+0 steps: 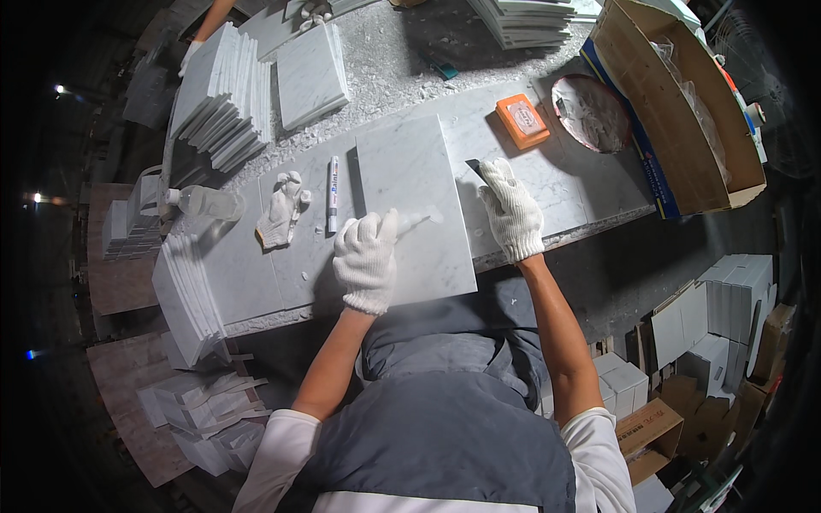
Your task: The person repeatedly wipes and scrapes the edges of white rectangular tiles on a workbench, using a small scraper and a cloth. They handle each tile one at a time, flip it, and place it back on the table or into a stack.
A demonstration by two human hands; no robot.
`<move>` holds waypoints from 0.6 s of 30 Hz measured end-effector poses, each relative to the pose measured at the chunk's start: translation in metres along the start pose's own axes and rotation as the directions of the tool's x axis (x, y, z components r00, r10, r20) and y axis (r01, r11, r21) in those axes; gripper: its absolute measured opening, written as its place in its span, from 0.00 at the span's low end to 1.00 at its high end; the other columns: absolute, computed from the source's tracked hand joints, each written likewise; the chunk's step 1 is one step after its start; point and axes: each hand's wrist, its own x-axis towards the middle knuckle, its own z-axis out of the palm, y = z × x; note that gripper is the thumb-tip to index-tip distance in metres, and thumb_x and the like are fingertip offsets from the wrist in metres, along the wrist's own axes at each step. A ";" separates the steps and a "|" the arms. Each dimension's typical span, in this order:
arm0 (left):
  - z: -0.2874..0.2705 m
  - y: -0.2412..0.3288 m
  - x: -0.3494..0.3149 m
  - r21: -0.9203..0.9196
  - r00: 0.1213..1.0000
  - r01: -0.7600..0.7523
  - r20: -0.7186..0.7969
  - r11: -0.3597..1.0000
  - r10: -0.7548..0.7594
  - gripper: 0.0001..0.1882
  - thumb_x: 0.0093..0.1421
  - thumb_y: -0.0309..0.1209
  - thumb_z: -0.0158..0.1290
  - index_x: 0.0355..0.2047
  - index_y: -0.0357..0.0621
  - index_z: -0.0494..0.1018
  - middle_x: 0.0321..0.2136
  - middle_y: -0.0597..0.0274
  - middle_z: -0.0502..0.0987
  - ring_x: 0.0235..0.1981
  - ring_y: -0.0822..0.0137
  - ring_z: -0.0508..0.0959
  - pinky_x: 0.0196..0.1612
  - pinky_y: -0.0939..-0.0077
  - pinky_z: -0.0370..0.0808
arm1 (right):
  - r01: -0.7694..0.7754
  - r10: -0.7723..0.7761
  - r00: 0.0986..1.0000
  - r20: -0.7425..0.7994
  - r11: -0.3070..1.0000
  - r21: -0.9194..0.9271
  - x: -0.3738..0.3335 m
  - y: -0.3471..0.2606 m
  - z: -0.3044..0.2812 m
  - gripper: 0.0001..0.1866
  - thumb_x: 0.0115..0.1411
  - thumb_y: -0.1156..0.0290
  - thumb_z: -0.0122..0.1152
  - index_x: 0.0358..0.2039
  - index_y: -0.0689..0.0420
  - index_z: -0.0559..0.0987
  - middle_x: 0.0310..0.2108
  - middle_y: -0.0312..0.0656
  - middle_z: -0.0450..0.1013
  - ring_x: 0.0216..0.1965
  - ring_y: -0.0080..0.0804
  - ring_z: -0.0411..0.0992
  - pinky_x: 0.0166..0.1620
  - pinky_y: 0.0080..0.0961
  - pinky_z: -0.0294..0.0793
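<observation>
A grey-veined white marble tile (pixel 415 171) lies in front of me, its near edge by my apron. My left hand (pixel 368 261), in a white knit glove, is closed over the tile's left side around a translucent thing with a pointed tip (pixel 414 224). The tip points at a small pale wet-looking patch (pixel 436 215) on the tile. Just off the tile's right edge, my gloved right hand (pixel 513 209) is closed on a small dark flat blade (pixel 475 167), mostly hidden by the fingers. A white paint marker (pixel 333 195) lies left of the tile.
Left are a spare glove (pixel 284 210), a clear bottle (pixel 205 203) and tile stacks (pixel 224 94). Right are an orange box (pixel 522 120), a round dish of white paste (pixel 592 113) and an open carton (pixel 684 94). Another person's arm (pixel 212 19) shows at the far left.
</observation>
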 end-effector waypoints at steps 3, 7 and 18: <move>0.000 0.001 0.000 -0.003 1.000 -0.003 -0.017 1.000 0.003 0.19 0.53 0.30 0.61 0.47 0.62 0.80 0.35 0.69 0.72 0.42 0.62 0.77 0.49 0.64 0.77 | 0.003 -0.003 1.000 0.010 1.000 0.010 0.001 -0.001 -0.001 0.24 0.61 0.76 0.68 0.59 0.53 0.80 0.57 0.51 0.77 0.57 0.48 0.76 0.58 0.37 0.76; 0.000 0.001 0.000 0.001 0.999 -0.012 -0.040 1.000 0.012 0.19 0.54 0.30 0.60 0.46 0.61 0.80 0.36 0.69 0.72 0.43 0.61 0.77 0.51 0.63 0.76 | -0.003 0.002 1.000 0.021 1.000 0.025 0.002 -0.002 -0.003 0.24 0.61 0.76 0.67 0.59 0.52 0.80 0.57 0.51 0.77 0.57 0.48 0.76 0.58 0.38 0.76; 0.003 0.000 -0.002 -0.027 0.999 -0.017 -0.035 0.999 0.016 0.21 0.54 0.27 0.59 0.49 0.59 0.79 0.38 0.68 0.73 0.45 0.59 0.77 0.54 0.61 0.75 | -0.004 0.004 1.000 0.026 1.000 -0.013 0.003 0.001 0.000 0.24 0.61 0.75 0.68 0.59 0.52 0.80 0.57 0.50 0.77 0.57 0.48 0.76 0.58 0.37 0.76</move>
